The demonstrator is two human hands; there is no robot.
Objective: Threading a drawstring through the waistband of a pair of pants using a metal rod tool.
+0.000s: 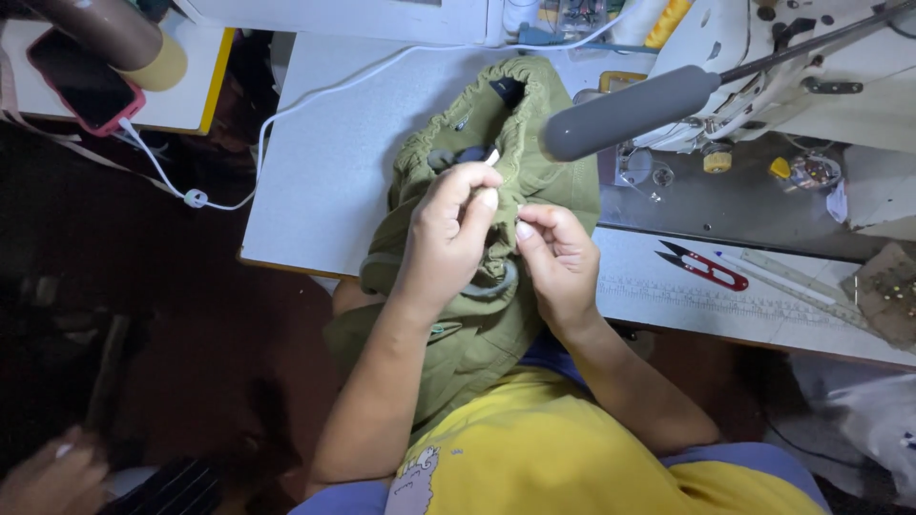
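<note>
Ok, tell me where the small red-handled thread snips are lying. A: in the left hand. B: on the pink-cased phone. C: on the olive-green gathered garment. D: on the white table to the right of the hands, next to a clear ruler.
D: the small red-handled thread snips lie on the white table to the right of both hands, beside the clear ruler.

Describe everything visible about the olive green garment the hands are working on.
The olive green garment is a soft woven fabric piece with a gathered, elasticated band curving along its upper edge and a dark lining showing inside. It lies bunched over the front edge of the grey table, hanging down toward the person's lap. The left hand pinches a fold near the gathers; the right hand grips the fabric beside it. A small white tag shows above the fingers.
</note>
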